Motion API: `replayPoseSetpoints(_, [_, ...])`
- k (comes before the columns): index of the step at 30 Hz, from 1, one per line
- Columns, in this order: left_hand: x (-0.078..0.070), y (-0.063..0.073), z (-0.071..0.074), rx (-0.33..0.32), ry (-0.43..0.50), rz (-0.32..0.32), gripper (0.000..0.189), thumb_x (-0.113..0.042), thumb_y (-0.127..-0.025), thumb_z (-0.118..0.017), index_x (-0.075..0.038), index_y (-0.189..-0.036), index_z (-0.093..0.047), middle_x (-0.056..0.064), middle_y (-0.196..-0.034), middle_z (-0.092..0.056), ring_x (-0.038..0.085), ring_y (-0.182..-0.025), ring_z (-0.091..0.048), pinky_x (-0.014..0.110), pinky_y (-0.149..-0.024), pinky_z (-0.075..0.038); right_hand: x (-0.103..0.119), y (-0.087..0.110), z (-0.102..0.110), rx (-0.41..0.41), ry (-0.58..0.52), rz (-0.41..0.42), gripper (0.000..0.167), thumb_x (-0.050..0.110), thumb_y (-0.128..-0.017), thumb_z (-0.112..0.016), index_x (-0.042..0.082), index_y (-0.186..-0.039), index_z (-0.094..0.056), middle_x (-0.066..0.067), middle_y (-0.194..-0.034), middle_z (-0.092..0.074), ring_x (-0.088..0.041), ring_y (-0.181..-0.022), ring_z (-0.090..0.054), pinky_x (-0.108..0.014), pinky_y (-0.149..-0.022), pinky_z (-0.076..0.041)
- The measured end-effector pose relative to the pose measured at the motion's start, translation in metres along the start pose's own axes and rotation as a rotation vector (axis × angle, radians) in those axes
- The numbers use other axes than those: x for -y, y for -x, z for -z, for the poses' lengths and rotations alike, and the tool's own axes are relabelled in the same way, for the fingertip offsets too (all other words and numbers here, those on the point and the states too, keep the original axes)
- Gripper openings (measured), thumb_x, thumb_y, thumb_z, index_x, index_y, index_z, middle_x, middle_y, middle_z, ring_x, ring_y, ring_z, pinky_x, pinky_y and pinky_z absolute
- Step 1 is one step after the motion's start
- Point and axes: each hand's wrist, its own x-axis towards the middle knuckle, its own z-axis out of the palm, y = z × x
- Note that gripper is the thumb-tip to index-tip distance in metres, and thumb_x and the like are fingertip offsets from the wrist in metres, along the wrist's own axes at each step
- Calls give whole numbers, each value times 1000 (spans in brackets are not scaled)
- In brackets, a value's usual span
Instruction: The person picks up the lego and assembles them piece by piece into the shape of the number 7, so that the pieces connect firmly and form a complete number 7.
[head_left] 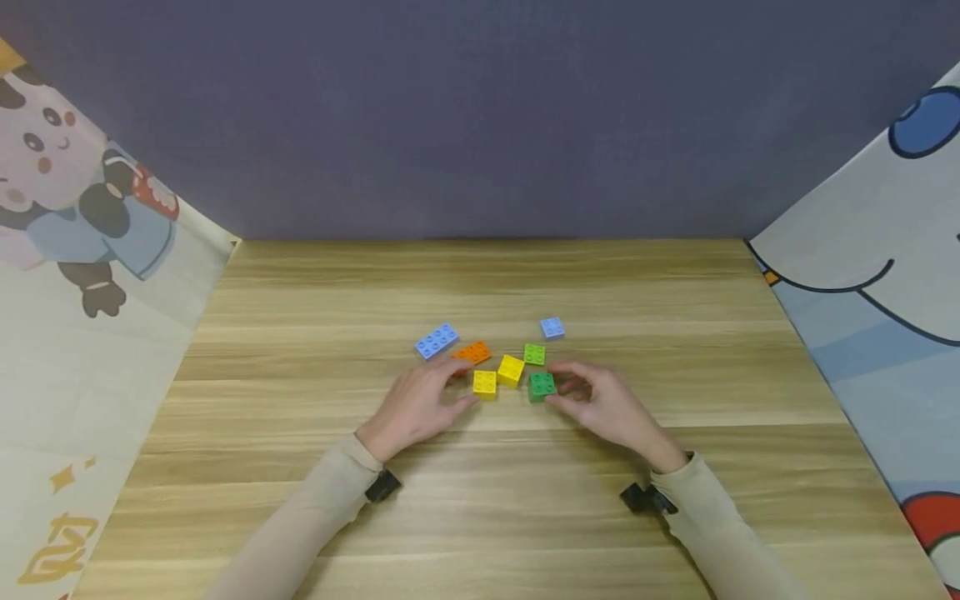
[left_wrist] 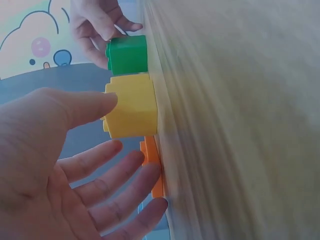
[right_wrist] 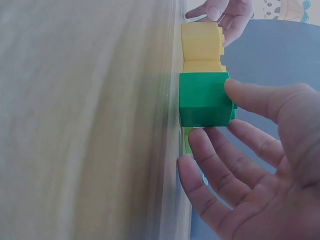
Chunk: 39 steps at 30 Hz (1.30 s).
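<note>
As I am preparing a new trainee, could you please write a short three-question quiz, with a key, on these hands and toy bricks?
1. Which brick is nearest the right hand?
2. True or false: in the head view, the long blue brick lies farther left than the lime brick.
3. How many yellow bricks show on the table in the head view?

Key:
1. The green brick.
2. True.
3. Two.
</note>
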Motion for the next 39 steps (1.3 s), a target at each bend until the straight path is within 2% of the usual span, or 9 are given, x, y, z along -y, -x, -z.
replayPoseSetpoints(8, [1,-1,-3,17,5,18,50,-33,-97,-80,-11,-140,-68,9,-137,-73,28,-120,-72,48,-97,-60,-2,-1,0,3,6,0,43,10,-92,-83,5,-134,-71,-12,-116,-79,-18,-95,-74,-26,-78,-62])
replayPoseSetpoints(18, [1,-2,-4,-3,10,-25,45,-28,-96,-81,-10,-136,-70,8,-129,-76,21,-107,-73,41,-88,-61,-2,-2,-1,-3,6,-4,42,10,-92,-84,6,-132,-72,-11,-115,-79,-18,-96,-74,-24,-78,-62])
replayPoseSetpoints(32, [-5,-1,-4,12,29,-49,42,-27,-94,-83,-10,-131,-73,8,-124,-78,21,-105,-72,41,-90,-61,0,-1,2,-33,-11,-4,39,11,-92,-84,6,-129,-72,-14,-121,-78,-27,-102,-76,-33,-84,-65])
replayPoseSetpoints(39, [-7,-1,-4,42,38,-24,45,-28,-95,-82,-11,-135,-72,8,-128,-77,22,-109,-72,44,-94,-60,7,-1,7,-28,-42,-30,41,11,-93,-83,3,-132,-70,-17,-125,-76,-29,-103,-78,-36,-87,-66])
